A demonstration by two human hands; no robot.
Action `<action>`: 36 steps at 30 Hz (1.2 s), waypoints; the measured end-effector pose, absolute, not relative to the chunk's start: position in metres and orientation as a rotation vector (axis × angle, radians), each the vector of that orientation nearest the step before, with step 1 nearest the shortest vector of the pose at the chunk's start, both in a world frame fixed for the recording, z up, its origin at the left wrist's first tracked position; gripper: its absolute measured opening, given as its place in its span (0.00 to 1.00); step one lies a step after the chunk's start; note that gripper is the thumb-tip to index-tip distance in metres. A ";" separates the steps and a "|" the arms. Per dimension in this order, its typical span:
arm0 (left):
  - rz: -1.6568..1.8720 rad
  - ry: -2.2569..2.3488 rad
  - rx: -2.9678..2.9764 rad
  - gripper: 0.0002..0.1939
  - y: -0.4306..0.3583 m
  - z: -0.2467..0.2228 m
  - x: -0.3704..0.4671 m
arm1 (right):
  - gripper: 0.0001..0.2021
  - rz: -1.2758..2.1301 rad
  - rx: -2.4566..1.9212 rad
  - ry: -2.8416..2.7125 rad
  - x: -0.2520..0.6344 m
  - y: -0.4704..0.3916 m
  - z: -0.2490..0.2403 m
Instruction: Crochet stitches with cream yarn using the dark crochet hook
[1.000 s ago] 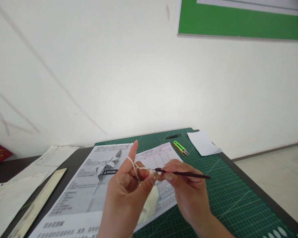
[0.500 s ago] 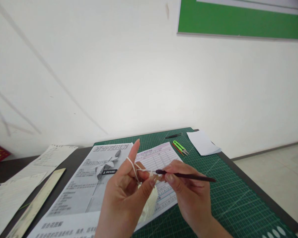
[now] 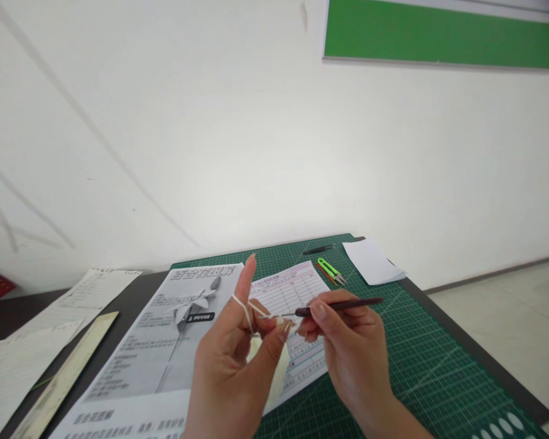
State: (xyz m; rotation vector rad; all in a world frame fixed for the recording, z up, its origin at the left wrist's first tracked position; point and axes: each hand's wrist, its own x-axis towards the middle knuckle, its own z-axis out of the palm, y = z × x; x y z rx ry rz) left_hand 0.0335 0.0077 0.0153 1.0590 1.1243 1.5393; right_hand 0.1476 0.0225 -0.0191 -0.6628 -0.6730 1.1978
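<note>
White yarn [image 3: 244,308] loops round the raised index finger of my left hand [image 3: 238,360], whose thumb and other fingers pinch a small piece of pale crochet work [image 3: 281,321]. My right hand [image 3: 357,347] grips a hook with a dark brown handle [image 3: 343,305], its thin metal shaft pointing left into the work. The hook's tip is too small to make out among the yarn. Below and behind my left hand shows a pale cream bundle [image 3: 277,372], partly covered by the fingers.
Printed sheets [image 3: 132,341] and a form [image 3: 302,283] lie on a green cutting mat [image 3: 430,360]. Green snips [image 3: 329,268], dark tweezers [image 3: 319,249] and white paper [image 3: 373,262] are farther back. Handwritten pages [image 3: 96,296] and a ruler-like strip [image 3: 68,378] lie left.
The hook's handle has tilted, its rear end now higher, and more of its metal shaft shows. My right hand has turned with it. The camera view has shifted slightly.
</note>
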 end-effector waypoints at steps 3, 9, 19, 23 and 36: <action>1.541 1.147 1.077 0.12 0.008 0.014 0.034 | 0.07 1.280 -0.644 -0.655 0.150 0.026 -0.019; 1.551 1.217 1.223 0.06 0.008 0.010 0.034 | 0.07 1.218 -0.597 -0.722 0.152 0.024 -0.021; 1.511 0.997 0.678 0.41 0.005 0.024 0.038 | 0.02 1.081 -0.478 -0.788 0.144 0.019 -0.024; 1.600 1.026 0.791 0.45 0.004 0.021 0.040 | 0.10 0.733 -0.544 -1.052 0.145 0.011 -0.028; 1.483 1.111 1.008 0.45 0.004 0.017 0.038 | 0.10 1.352 -0.572 -0.628 0.156 0.030 -0.016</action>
